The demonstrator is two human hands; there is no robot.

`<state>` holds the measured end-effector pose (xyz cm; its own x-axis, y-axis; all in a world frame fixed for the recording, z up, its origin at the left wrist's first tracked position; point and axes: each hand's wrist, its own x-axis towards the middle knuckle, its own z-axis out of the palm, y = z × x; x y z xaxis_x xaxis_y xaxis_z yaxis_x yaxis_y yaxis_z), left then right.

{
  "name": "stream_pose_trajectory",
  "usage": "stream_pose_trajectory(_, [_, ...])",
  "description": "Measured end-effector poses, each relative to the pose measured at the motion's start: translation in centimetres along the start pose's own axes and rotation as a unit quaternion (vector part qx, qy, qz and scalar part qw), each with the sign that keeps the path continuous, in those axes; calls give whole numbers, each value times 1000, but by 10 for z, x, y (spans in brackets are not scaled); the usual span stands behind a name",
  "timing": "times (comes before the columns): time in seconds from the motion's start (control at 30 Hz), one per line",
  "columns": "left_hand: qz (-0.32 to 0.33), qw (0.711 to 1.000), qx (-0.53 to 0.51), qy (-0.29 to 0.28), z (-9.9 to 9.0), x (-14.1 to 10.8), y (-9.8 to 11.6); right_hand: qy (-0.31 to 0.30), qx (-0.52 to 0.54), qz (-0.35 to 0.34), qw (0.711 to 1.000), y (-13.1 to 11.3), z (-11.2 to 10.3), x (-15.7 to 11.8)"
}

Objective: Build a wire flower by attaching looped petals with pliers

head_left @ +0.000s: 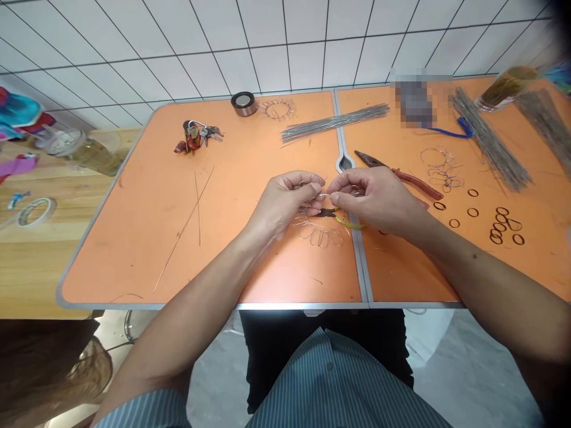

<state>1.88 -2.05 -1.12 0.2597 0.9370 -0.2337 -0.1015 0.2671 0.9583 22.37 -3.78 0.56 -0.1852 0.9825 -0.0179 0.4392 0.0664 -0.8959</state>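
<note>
Near the table's middle seam, my left hand [292, 199] pinches a thin metal wire [325, 195] that is bent into loops by the fingers. My right hand [379, 193] closes on the same wire from the other side, thumb against forefinger. The two fingertips are a small gap apart. Just below them lie small pliers with yellow handles [350, 223], partly hidden by the hands. A piece of wire bent into petal-like loops [321, 236] rests in front of the pliers. Behind my right hand are larger pliers with red handles [414, 181].
On the orange folding table [134, 226] are a bundle of straight wires [334, 123], a tape roll [244, 104], keys [200, 135], several dark rings [499, 226] and more wire bundles [493, 142]. A glass jar [506, 89] stands back right. A wooden surface [35, 261] adjoins on the left.
</note>
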Motion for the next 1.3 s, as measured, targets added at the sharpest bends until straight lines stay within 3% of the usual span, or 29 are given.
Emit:
stream_pose_trajectory(0.17, [-10, 999, -19, -27, 2, -2, 3, -21, 1, 17, 1000, -6, -3, 1])
stream_pose_trajectory(0.7, [-37, 999, -32, -3, 1, 2, 1, -66, -7, 80, 995, -5, -13, 5])
stream_pose_trajectory(0.9, [-30, 999, -31, 10, 1, 1, 3, -64, 8, 46, 997, -5, -14, 5])
stream_pose_trajectory(1.03, [-35, 999, -23, 23, 1, 3, 5, -25, 17, 9, 999, -3, -23, 8])
stream_pose_trajectory(1.2, [-16, 998, -18, 52, -4, 5, 9, 32, -94, -18, 995, 3, -38, 8])
stream_pose_trajectory(1.3, [10, 997, -20, 78, -10, 7, 12, 14, -229, -38, 973, 9, -39, 3])
